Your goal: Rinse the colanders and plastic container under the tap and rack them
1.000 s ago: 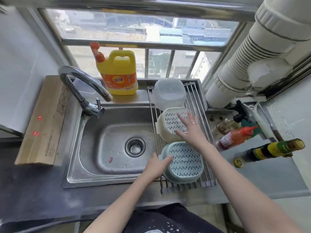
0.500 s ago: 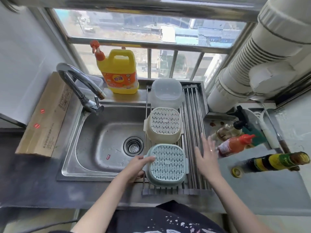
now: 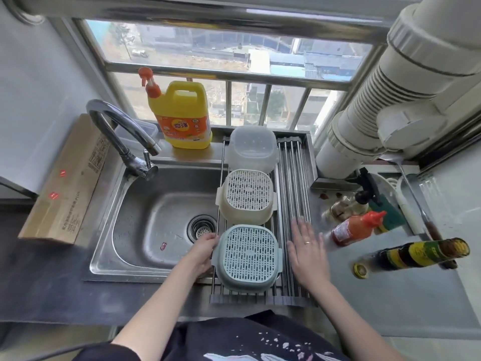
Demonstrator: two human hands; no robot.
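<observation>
Three items lie upside down in a row on the roll-up rack [image 3: 292,183] over the sink's right side. The clear plastic container [image 3: 252,147] is farthest, the cream colander [image 3: 246,196] is in the middle, and the pale blue-green colander [image 3: 248,257] is nearest. My left hand [image 3: 204,250] holds the blue-green colander's left edge, fingers curled on its rim. My right hand [image 3: 305,250] lies flat with straight fingers on the bare rack bars to the right of that colander.
The steel sink [image 3: 156,217] with its drain [image 3: 201,227] lies to the left, under a curved tap [image 3: 122,136]. A yellow detergent jug [image 3: 182,115] stands at the back. Sauce bottles [image 3: 356,227] and a dark bottle [image 3: 424,252] crowd the right counter. A cardboard box [image 3: 67,181] leans at far left.
My right hand left the cream colander and moved right and down onto the bare rack bars. My left hand stayed at the blue-green colander's left edge.
</observation>
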